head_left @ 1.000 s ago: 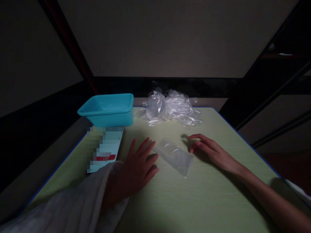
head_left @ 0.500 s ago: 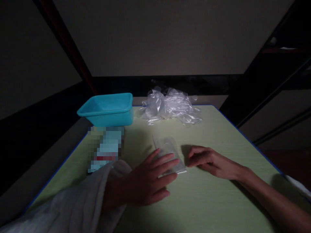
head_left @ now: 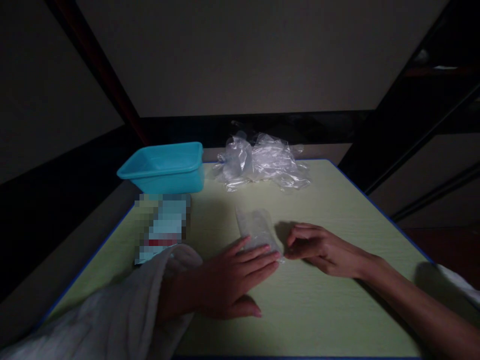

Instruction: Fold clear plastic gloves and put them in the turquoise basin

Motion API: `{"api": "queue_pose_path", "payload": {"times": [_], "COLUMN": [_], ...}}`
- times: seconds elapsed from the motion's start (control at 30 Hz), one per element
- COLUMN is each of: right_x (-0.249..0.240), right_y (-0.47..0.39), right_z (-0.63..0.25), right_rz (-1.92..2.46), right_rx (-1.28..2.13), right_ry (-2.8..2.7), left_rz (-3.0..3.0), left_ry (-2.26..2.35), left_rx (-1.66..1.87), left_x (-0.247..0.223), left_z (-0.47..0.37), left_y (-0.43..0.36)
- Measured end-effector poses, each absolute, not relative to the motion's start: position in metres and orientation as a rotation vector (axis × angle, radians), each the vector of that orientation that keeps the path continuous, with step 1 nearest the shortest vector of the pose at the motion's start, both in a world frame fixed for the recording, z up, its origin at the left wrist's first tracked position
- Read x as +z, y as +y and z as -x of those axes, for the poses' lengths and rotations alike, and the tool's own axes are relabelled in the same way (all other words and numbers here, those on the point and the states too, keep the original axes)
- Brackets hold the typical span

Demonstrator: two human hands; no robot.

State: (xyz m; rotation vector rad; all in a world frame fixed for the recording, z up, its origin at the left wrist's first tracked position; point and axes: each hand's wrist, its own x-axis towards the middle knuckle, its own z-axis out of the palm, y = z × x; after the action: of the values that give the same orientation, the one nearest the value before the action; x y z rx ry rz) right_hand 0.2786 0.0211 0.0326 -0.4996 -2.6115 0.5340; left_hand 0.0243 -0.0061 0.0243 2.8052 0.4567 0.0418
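Observation:
A small clear plastic bag (head_left: 257, 222) lies flat in the middle of the table. My left hand (head_left: 236, 277), coming out of a pale, loose sleeve, rests palm down on the bag's near end. Its fingers are stretched out and point right, with the thumb apart on the table side. My right hand (head_left: 326, 250) lies on its side to the right of the bag, fingers curled into a pinch. The pinching tips meet the bag's near right corner; the exact grip is partly hidden.
A blue plastic basin (head_left: 168, 180) stands at the table's back left. In front of it lies a pixelated flat object (head_left: 167, 220), close to my left sleeve. A crumpled heap of clear plastic bags (head_left: 266, 162) sits at the back edge. The pale table (head_left: 337, 320) has blue edging.
My left hand's fingers have come closer together and now lie flat over the bag's near edge, the thumb drawn lower. My right hand has hardly moved. The view has shifted slightly.

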Motion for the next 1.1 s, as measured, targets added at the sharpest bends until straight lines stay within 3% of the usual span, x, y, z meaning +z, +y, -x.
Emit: {"api": "queue_pose_path", "payload": {"times": [0.87, 1.1], "right_x": [0.0344, 0.0327], "right_y": [0.0187, 0.0161], "right_z": [-0.2774, -0.2737], "right_rz": [0.487, 0.509], "right_rx": [0.487, 0.239], "right_ry": [-2.668, -2.585], "left_rz": [-2.830, -2.859], "left_ry": [0.505, 0.778], "left_rx": [0.076, 0.178], "left_x": [0.0218, 0.0226], "left_z": [-0.0265, -0.0232], "left_y": [-0.0043, -0.0079]}}
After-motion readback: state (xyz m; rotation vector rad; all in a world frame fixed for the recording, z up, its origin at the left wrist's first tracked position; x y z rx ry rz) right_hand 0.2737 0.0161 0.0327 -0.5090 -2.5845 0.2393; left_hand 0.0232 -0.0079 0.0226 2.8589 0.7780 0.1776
